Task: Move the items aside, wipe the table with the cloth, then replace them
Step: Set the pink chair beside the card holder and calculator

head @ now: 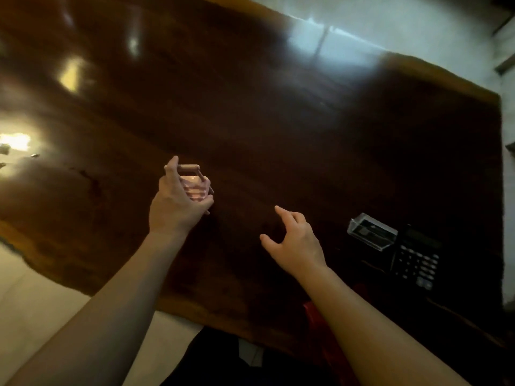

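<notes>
Dark brown glossy table (278,129), pale pink clear holder (195,188) with tan handle, black calculator (416,263), red cloth (315,313).

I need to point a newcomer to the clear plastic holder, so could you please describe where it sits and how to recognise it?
Start at the dark wooden table and go to its right end, beyond the open right hand. There a black desk phone with pale keys sits, and the clear plastic holder lies against its left side. It is the only see-through thing there, its edges catching the light.
</notes>
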The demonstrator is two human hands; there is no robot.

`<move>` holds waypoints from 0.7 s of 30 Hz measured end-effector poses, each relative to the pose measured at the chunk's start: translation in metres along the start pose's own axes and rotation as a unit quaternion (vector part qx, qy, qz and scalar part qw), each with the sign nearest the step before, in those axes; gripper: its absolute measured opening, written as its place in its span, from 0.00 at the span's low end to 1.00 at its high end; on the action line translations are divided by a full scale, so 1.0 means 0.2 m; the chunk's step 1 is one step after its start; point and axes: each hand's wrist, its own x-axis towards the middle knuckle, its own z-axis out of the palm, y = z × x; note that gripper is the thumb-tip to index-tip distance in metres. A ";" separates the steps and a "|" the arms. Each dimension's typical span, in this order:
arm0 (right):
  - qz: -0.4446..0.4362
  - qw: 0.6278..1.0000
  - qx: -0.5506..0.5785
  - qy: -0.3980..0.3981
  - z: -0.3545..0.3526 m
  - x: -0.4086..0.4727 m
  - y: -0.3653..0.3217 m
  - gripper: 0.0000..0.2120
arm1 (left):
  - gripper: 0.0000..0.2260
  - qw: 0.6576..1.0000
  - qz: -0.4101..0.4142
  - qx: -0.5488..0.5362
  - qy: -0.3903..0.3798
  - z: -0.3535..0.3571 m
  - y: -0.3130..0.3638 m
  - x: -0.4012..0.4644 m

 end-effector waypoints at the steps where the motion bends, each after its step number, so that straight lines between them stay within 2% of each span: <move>1: 0.006 1.000 0.007 0.012 -0.03 -0.02 0.05 0.39 | 0.50 1.000 0.011 -0.002 -0.009 0.05 0.06 -0.01; 14: 0.094 0.983 0.062 0.147 -0.28 -0.28 0.68 0.37 | 0.49 0.978 0.157 -0.030 -0.132 0.64 0.86 -0.29; 21: 0.122 0.976 0.079 0.163 -0.31 -0.36 0.89 0.38 | 0.48 0.969 0.203 -0.028 -0.139 0.86 1.05 -0.44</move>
